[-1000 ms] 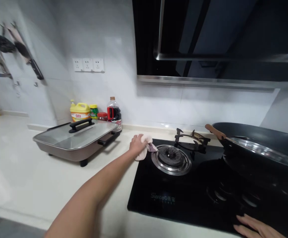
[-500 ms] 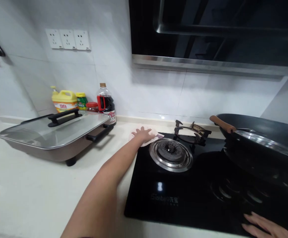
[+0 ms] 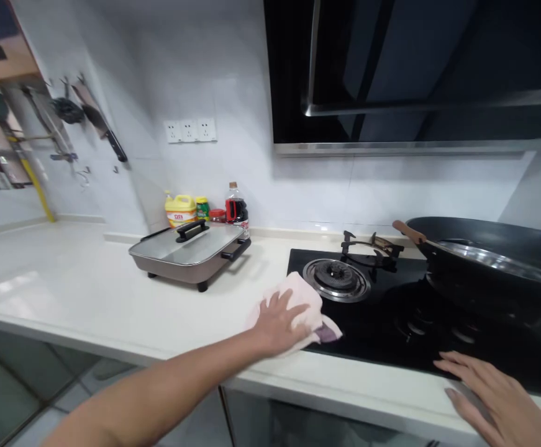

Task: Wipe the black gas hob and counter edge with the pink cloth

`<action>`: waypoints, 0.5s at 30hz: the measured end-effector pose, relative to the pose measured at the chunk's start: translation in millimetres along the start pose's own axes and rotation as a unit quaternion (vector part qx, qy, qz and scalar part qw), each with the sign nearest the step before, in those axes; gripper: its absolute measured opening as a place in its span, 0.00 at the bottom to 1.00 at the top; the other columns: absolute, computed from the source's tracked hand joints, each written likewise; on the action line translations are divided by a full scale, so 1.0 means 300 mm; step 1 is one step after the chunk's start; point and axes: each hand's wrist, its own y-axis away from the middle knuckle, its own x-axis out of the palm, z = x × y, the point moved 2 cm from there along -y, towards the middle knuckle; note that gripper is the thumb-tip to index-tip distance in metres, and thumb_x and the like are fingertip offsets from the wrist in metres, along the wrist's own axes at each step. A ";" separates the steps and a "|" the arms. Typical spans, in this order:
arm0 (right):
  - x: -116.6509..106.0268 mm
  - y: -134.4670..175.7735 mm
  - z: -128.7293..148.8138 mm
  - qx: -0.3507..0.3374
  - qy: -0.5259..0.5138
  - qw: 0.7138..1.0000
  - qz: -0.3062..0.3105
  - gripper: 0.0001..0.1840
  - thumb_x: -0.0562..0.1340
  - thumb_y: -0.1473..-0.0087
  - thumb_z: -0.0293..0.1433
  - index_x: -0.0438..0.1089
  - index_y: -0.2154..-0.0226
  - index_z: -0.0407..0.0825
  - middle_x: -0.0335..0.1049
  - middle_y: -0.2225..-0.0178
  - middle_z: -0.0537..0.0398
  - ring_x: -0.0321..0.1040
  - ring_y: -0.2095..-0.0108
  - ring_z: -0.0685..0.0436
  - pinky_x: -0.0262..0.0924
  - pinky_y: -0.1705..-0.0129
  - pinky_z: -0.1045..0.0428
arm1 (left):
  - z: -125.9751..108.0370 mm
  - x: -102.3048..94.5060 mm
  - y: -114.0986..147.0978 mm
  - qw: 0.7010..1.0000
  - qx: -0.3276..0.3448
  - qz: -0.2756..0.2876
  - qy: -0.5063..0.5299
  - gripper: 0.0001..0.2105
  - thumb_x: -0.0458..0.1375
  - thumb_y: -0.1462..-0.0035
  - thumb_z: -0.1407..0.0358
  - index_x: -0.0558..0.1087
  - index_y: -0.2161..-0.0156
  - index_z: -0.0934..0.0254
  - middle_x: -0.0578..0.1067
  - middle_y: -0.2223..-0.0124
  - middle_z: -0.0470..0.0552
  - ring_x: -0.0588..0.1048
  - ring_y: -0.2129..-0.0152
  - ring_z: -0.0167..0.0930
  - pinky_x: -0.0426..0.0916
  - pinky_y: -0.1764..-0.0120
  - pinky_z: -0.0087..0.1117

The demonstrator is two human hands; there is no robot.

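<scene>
L hand (image 3: 279, 326) flat on pink cloth (image 3: 304, 292), fingers spread, at near-left corner of hob (image 3: 372, 332), part on counter (image 3: 88, 279); R hand (image 3: 496, 391) empty, fingers loose nr hob's near edge. Prob. best: even palm pressure, purple corner tucked under, burner (image 3: 338, 278) avoided.

Red "立白" lettering (image 3: 178, 216) on yellow jug (image 3: 181, 205)

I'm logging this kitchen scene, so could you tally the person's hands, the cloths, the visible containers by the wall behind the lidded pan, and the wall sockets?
Hands: 2 (left hand, right hand)
Cloths: 1 (pink cloth)
Containers: 4 (yellow jug, green jar, red-lidded jar, dark bottle)
Wall sockets: 3
Total: 10
</scene>
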 end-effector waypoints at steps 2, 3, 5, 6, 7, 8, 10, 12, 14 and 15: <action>0.008 -0.005 0.002 0.012 -0.011 1.000 0.006 0.25 0.58 0.35 0.51 0.75 0.43 0.59 0.73 0.40 0.53 0.69 0.40 0.33 0.66 0.41 0.36 | -0.004 0.000 0.126 1.000 0.023 0.010 -0.005 0.32 0.50 0.35 0.38 0.62 0.30 0.40 0.47 0.21 0.51 0.46 0.27 0.57 0.45 0.33 0.70; 0.012 -0.006 0.002 0.016 -0.014 1.000 0.007 0.26 0.57 0.35 0.51 0.76 0.43 0.59 0.73 0.40 0.53 0.69 0.40 0.33 0.66 0.41 0.36 | 0.004 -0.004 0.178 0.999 0.032 0.018 -0.006 0.31 0.51 0.35 0.39 0.62 0.30 0.39 0.47 0.21 0.51 0.46 0.27 0.57 0.46 0.33 0.70; 0.021 -0.006 -0.001 0.021 -0.016 1.000 0.007 0.26 0.57 0.36 0.52 0.76 0.43 0.59 0.73 0.40 0.53 0.69 0.40 0.33 0.67 0.41 0.36 | 0.038 -0.018 0.256 0.999 0.041 0.032 -0.007 0.31 0.53 0.35 0.40 0.62 0.30 0.38 0.48 0.22 0.51 0.48 0.27 0.56 0.46 0.33 0.70; 0.026 -0.004 -0.004 0.023 -0.015 1.000 0.007 0.27 0.57 0.36 0.52 0.76 0.43 0.59 0.73 0.40 0.53 0.69 0.40 0.33 0.67 0.42 0.36 | 0.064 -0.027 0.282 0.999 0.039 0.033 -0.007 0.30 0.53 0.35 0.40 0.62 0.30 0.38 0.49 0.22 0.51 0.49 0.27 0.55 0.47 0.33 0.69; 0.032 -0.001 -0.007 0.022 -0.014 1.000 0.005 0.27 0.57 0.36 0.53 0.76 0.43 0.59 0.73 0.40 0.53 0.69 0.40 0.33 0.68 0.42 0.36 | 0.094 -0.037 0.300 0.999 0.031 0.030 -0.009 0.30 0.53 0.35 0.40 0.63 0.30 0.38 0.50 0.22 0.51 0.50 0.27 0.55 0.48 0.33 0.68; 0.038 0.002 -0.012 0.020 -0.012 1.000 0.001 0.27 0.57 0.36 0.53 0.76 0.43 0.60 0.73 0.40 0.53 0.70 0.40 0.33 0.68 0.42 0.36 | 0.128 -0.048 0.309 1.000 0.017 0.022 -0.014 0.29 0.52 0.34 0.41 0.64 0.31 0.39 0.51 0.22 0.51 0.51 0.27 0.54 0.49 0.33 0.67; 0.053 0.011 -0.024 0.011 -0.006 1.000 -0.008 0.27 0.58 0.36 0.52 0.76 0.43 0.60 0.73 0.40 0.53 0.70 0.40 0.33 0.68 0.42 0.36 | 0.197 -0.066 0.304 0.999 -0.024 -0.001 -0.032 0.28 0.52 0.34 0.42 0.65 0.31 0.40 0.52 0.22 0.50 0.52 0.27 0.52 0.50 0.32 0.64; 0.069 0.019 -0.038 -0.004 0.000 1.000 -0.021 0.26 0.58 0.37 0.51 0.76 0.43 0.60 0.74 0.40 0.53 0.71 0.41 0.33 0.69 0.43 0.37 | 0.260 -0.081 0.268 0.996 -0.070 -0.023 -0.055 0.27 0.51 0.33 0.43 0.66 0.32 0.41 0.53 0.23 0.50 0.53 0.27 0.51 0.50 0.32 0.62; 0.086 0.027 -0.054 -0.019 0.011 0.999 -0.028 0.25 0.60 0.37 0.50 0.75 0.42 0.61 0.74 0.40 0.54 0.71 0.42 0.33 0.70 0.45 0.37 | 0.313 -0.094 0.200 0.990 -0.111 -0.045 -0.078 0.28 0.50 0.33 0.44 0.65 0.31 0.41 0.54 0.23 0.51 0.54 0.28 0.50 0.52 0.33 0.62; 0.093 0.032 -0.061 -0.025 0.015 0.999 -0.030 0.25 0.61 0.38 0.50 0.75 0.42 0.61 0.73 0.40 0.54 0.71 0.42 0.33 0.70 0.45 0.37 | 0.336 -0.100 0.155 0.986 -0.130 -0.055 -0.088 0.28 0.50 0.33 0.44 0.65 0.31 0.42 0.55 0.23 0.51 0.55 0.28 0.50 0.52 0.33 0.62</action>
